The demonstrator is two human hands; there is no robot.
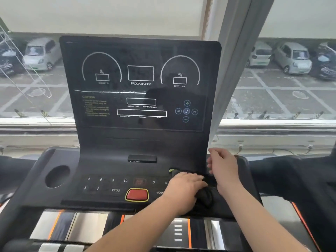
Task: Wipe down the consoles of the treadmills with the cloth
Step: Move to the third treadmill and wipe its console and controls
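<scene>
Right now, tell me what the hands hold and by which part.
The left hand presses flat on the dark cloth, over its left part, without gripping it. The right hand rests at the cloth's right edge; whether it grips cannot be told.

A dark cloth (207,196) is being pressed against the right part of the treadmill console (140,139) by the left hand (183,186), whose fingers are lying fairly straight over it. The right hand (224,170) is being held just beside it at the console's right edge, fingers loosely extended and slightly blurred. A red button (137,194) and a round cup holder (57,176) are being left uncovered to the left. Parked cars (42,54) are being shown through the window (291,91) behind.
</scene>
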